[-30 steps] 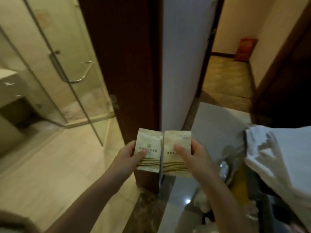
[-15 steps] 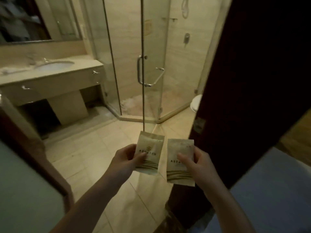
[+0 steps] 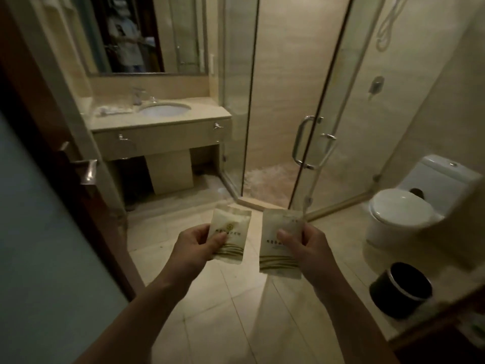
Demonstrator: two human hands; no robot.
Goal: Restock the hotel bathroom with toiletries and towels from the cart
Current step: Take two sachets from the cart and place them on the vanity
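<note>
Pinching upright sachets: left hand (image 3: 195, 244) one (image 3: 229, 235), right hand (image 3: 311, 249) another (image 3: 280, 241).

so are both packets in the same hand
No, the left hand grips the left packet and the right hand grips the right packet, with floor showing between them.

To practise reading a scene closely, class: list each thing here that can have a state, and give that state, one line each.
left packet, looks unopened, pinched in the left hand.
right packet, looks unopened, pinched in the right hand.
toilet lid, down.
shower door, looks shut.
bathroom door, open.
bin, upright, top open.
</note>
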